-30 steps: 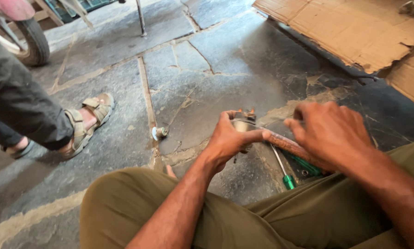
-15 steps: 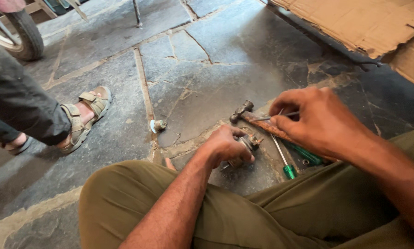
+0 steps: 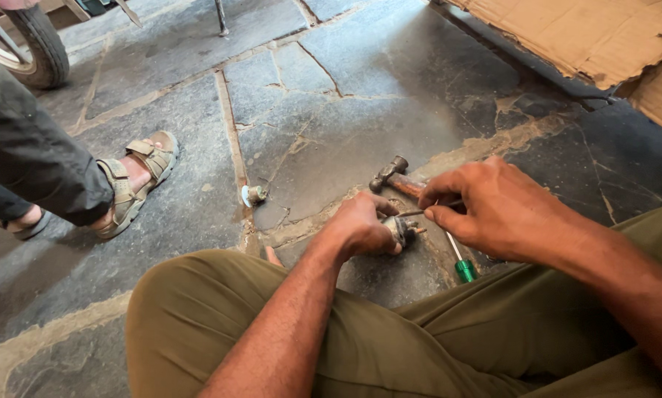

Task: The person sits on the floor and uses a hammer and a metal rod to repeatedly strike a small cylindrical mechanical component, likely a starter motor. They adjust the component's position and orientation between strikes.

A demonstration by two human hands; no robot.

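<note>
Left hand clamps a small metal part against the stone floor. Right hand pinches a thin metal rod, tip at the part. Hammer lies just behind the hands, green-handled screwdriver under the right hand. Small round metal piece sits apart on a floor joint. Bystander's sandalled foot at left, tyre top left, cardboard top right.

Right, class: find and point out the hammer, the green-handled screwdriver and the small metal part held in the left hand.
hammer (image 3: 387,175), head view, on its dark metal head.
green-handled screwdriver (image 3: 466,270), head view, on the green handle end.
small metal part (image 3: 401,230), head view, on the bit showing beyond the left hand (image 3: 360,228).
</note>
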